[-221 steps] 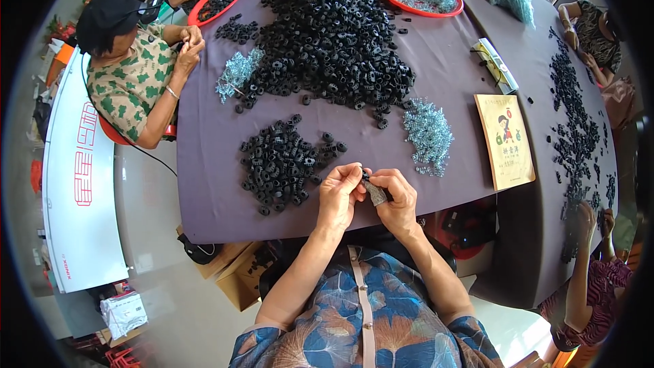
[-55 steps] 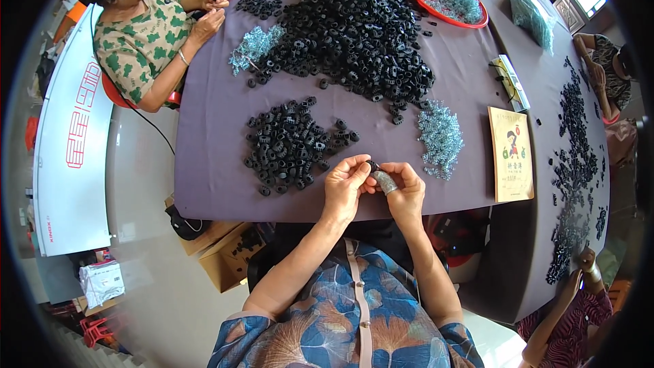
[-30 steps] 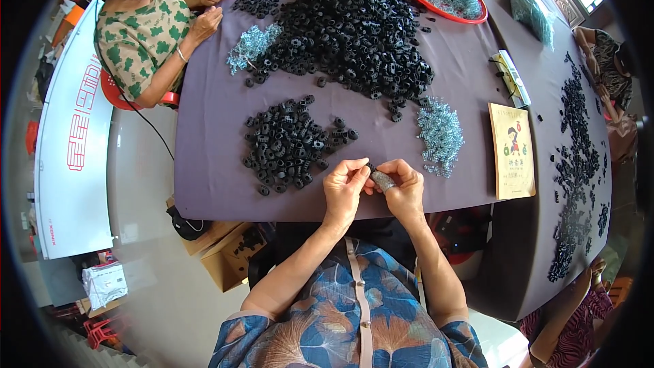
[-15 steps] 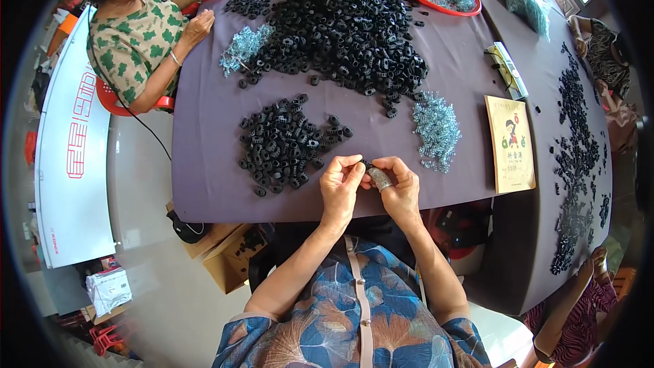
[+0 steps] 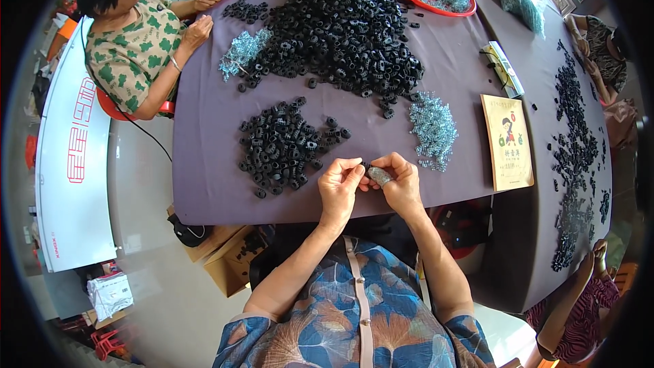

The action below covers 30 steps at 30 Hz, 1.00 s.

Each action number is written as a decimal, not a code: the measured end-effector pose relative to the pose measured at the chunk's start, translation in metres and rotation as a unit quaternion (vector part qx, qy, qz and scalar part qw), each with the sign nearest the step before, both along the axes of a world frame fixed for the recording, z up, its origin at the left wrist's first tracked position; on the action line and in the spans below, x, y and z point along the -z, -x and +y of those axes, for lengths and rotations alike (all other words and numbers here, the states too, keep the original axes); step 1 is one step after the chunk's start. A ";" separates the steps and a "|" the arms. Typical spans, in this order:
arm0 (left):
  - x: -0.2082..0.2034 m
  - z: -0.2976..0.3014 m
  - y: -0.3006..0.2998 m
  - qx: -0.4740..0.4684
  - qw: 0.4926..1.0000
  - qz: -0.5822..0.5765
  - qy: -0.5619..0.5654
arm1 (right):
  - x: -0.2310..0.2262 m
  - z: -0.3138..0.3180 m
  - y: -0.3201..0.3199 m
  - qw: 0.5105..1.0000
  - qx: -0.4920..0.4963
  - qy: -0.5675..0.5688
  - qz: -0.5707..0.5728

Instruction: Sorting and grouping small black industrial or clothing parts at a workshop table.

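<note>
compare with half a second ago and note only a slight change: grey covering (image 5: pixel 379 176), apparently on the right thumb, now lying a little flatter beside the small black piece (image 5: pixel 366 166). read this as a minor adjustment of grip, probably on the same piece, with no release visible. locate the small black piece at the meeting fingertips, over the purple-grey tablecloth (image 5: pixel 218 177) and close to its near edge. check left hand (image 5: pixel 338 194) for a closed pinch of thumb and index finger on the piece. check right hand (image 5: pixel 403 191) for fingers curled in close to the same piece; cannot tell whether gripping or merely pressing. attribute the small shift of the whole view to head movement. find no visible change in the near black heap (image 5: pixel 283 143) or the clear bluish cluster (image 5: pixel 432 129); judge work as confined to the fingertips.
</note>
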<state>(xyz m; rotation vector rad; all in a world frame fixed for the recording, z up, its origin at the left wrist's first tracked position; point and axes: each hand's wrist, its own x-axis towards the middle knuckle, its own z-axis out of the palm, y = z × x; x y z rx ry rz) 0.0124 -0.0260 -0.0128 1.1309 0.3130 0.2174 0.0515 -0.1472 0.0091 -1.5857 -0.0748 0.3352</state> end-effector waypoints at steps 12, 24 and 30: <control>-0.003 -0.005 0.002 0.006 0.982 -0.037 -0.185 | 0.002 -0.006 0.004 0.984 -0.025 0.096 -0.150; 0.000 0.002 0.002 0.027 0.999 -0.014 0.024 | 0.009 -0.002 0.009 0.997 0.033 0.040 -0.054; 0.001 0.003 0.003 0.014 0.998 -0.012 0.058 | -0.007 -0.002 0.003 0.997 -0.026 0.065 -0.022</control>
